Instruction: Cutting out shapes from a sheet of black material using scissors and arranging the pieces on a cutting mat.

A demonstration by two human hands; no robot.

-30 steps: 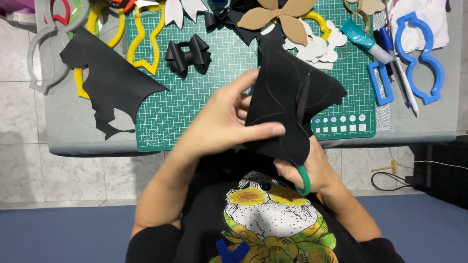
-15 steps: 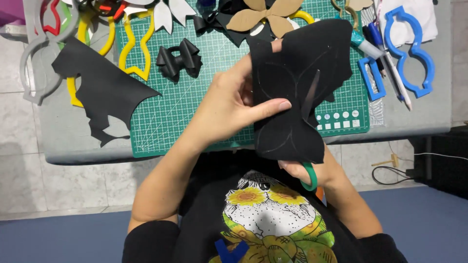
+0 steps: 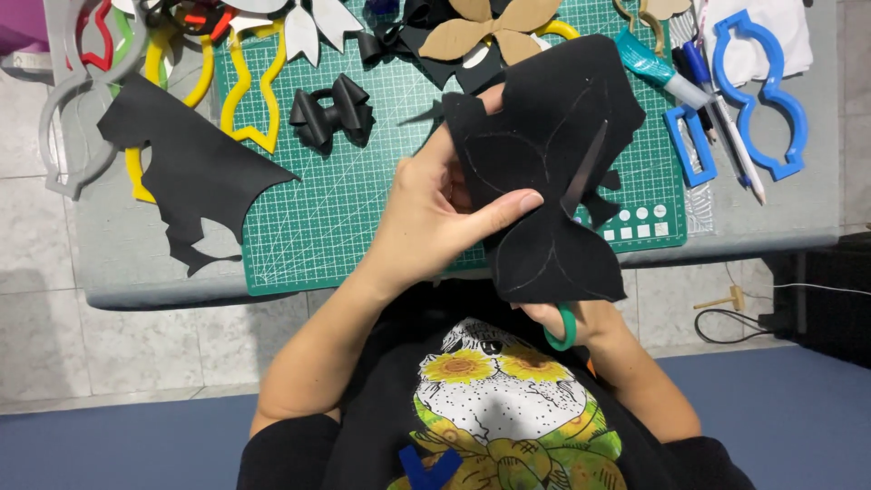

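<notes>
1. Fingers of the left hand (image 3: 426, 213) pinched the black sheet (image 3: 544, 172); the right hand (image 3: 567, 318), mostly hidden, gripped green-handled scissors (image 3: 581, 172).
2. Since a second earlier, the sheet had turned upright, blades deeper along the traced outline: cutting seemed underway.
3. Below lay a green cutting mat (image 3: 336, 227) on the grey bench (image 3: 136, 263), over tiled floor.

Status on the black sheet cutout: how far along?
Done: a finished black bow lies on the green cutting mat, an offcut beside it. In hand: left hand holds the black sheet; right hand works green-handled scissors through it. Left: most traced lines look uncut.
</notes>
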